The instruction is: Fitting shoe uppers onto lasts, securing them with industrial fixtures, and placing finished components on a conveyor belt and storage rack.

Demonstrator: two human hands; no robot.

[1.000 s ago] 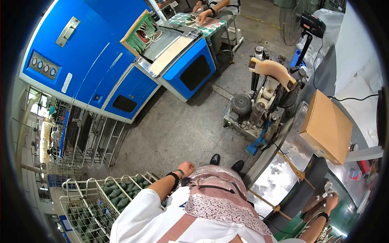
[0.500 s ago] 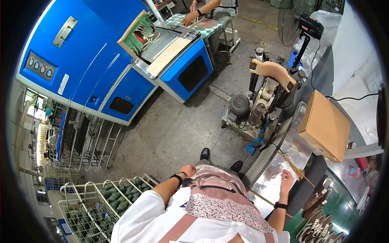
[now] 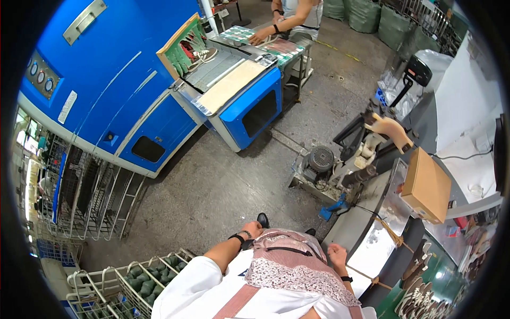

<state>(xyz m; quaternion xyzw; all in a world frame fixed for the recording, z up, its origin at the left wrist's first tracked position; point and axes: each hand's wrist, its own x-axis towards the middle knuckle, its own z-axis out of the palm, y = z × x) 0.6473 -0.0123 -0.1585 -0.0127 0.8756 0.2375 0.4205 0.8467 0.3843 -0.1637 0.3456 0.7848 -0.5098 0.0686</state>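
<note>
My left hand [image 3: 253, 229] hangs beside the front of my pink striped apron [image 3: 297, 249], its fingers folded in and nothing visible in them. A dark band is on that wrist. On the other side, my right hand [image 3: 336, 254] is raised between the apron and a shiny metal-topped bench [image 3: 374, 245]. Its fingers are loosely bent and apart, and it holds nothing. Nearest to my left arm is a pale wire cart [image 3: 109, 271] with dark green shoe lasts [image 3: 151, 277] in it.
A blue machine [image 3: 122, 80] with a conveyor end [image 3: 234, 87] stands ahead left; shoes lie at its opening. A co-worker's hands [image 3: 263, 34] are at a table beyond. At right stand a motorised press [image 3: 340, 159], a cardboard box [image 3: 426, 186] and a rack of shoes [image 3: 419, 297].
My right hand has come in from over the bench towards the apron. The view has shifted, with the press and box now lying farther right. My left hand stays beside the apron.
</note>
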